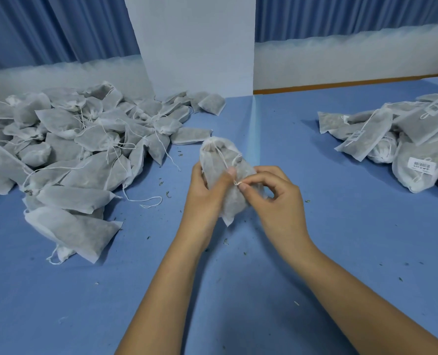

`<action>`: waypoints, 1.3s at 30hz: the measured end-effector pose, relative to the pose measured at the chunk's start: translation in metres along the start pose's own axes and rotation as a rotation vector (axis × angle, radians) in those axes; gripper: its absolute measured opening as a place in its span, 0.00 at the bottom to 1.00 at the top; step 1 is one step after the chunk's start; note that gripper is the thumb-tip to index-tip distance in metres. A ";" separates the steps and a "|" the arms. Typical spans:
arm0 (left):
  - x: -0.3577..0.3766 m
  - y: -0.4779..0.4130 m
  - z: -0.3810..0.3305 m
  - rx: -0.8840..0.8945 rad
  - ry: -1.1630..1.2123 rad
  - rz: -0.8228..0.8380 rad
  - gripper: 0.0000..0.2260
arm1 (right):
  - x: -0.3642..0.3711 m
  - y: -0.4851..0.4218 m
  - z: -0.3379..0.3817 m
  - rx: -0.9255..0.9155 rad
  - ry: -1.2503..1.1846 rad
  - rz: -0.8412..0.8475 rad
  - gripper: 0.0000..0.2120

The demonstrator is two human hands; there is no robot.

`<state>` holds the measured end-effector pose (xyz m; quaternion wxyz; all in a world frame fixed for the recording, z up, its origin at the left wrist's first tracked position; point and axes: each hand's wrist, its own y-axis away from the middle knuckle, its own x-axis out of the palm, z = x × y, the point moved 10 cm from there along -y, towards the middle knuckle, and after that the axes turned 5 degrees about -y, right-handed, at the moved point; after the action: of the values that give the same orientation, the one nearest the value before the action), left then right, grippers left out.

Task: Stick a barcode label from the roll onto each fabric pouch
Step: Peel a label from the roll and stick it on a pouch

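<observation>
My left hand grips a white fabric pouch held upright above the blue table, thumb pressed on its front. My right hand pinches the pouch's drawstring between thumb and forefinger, just right of my left thumb. A big heap of unlabelled pouches lies on the left. A smaller heap of pouches with barcode labels lies on the right; one barcode label faces up. No label roll shows in the head view.
The blue table carries scattered dry crumbs around my arms. A white pillar and blue curtains stand behind the table's far edge. A loose string loop trails from the left heap.
</observation>
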<state>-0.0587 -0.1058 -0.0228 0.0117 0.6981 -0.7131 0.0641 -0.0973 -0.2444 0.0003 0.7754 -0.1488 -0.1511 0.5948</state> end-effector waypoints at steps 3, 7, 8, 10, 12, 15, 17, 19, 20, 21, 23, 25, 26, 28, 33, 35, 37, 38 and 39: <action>-0.010 -0.001 -0.004 0.091 -0.158 -0.107 0.19 | 0.003 -0.001 -0.001 -0.007 0.046 0.036 0.08; -0.037 0.006 -0.031 0.309 -0.313 -0.326 0.30 | -0.012 -0.019 -0.005 -0.012 0.194 0.040 0.14; -0.041 0.009 -0.039 0.368 -0.351 -0.361 0.29 | -0.020 -0.025 -0.012 0.002 0.350 0.049 0.16; -0.043 0.013 -0.049 0.454 -0.415 -0.395 0.24 | -0.027 -0.034 -0.037 0.098 0.585 0.167 0.19; -0.042 0.014 -0.054 0.537 -0.490 -0.406 0.15 | -0.019 -0.034 -0.053 0.141 0.635 0.307 0.18; -0.036 0.016 -0.055 0.612 -0.595 -0.408 0.14 | -0.004 -0.036 -0.044 -0.012 0.711 0.381 0.07; -0.030 0.015 -0.055 0.637 -0.705 -0.391 0.15 | 0.002 -0.037 -0.037 -0.120 0.779 0.419 0.05; -0.023 0.013 -0.053 0.643 -0.798 -0.342 0.15 | 0.003 -0.035 -0.030 -0.195 0.768 0.447 0.05; -0.020 0.011 -0.052 0.643 -0.822 -0.309 0.15 | 0.003 -0.033 -0.025 -0.219 0.750 0.449 0.05; -0.017 0.010 -0.051 0.649 -0.839 -0.281 0.15 | 0.002 -0.032 -0.019 -0.236 0.730 0.446 0.05; -0.015 0.011 -0.051 0.664 -0.864 -0.252 0.15 | 0.002 -0.027 -0.006 -0.287 0.667 0.454 0.06; -0.017 0.011 -0.052 0.663 -0.859 -0.272 0.16 | 0.006 -0.019 0.004 -0.282 0.584 0.490 0.07; -0.019 0.012 -0.053 0.663 -0.852 -0.298 0.17 | 0.009 -0.014 0.004 -0.233 0.525 0.512 0.07; -0.024 0.015 -0.057 0.676 -0.823 -0.360 0.17 | 0.015 -0.008 0.001 -0.098 0.361 0.541 0.07; -0.029 0.018 -0.061 0.690 -0.517 -0.337 0.17 | 0.014 -0.012 -0.023 0.257 -0.150 0.342 0.03; -0.019 0.019 -0.060 0.704 -0.502 -0.263 0.19 | 0.006 -0.013 -0.039 0.367 -0.190 0.232 0.06; 0.002 0.020 -0.056 0.757 -0.587 -0.113 0.17 | -0.002 -0.014 -0.049 0.428 -0.226 0.145 0.05; 0.012 0.022 -0.053 0.785 -0.644 -0.035 0.14 | -0.003 -0.014 -0.052 0.443 -0.250 0.121 0.05; 0.021 0.023 -0.049 0.806 -0.694 0.032 0.13 | -0.004 -0.014 -0.053 0.447 -0.261 0.108 0.05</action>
<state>-0.0853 -0.1210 0.0263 -0.4949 0.6166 -0.6043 0.0987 -0.0645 -0.2545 -0.0427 0.7301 0.0962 -0.1066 0.6680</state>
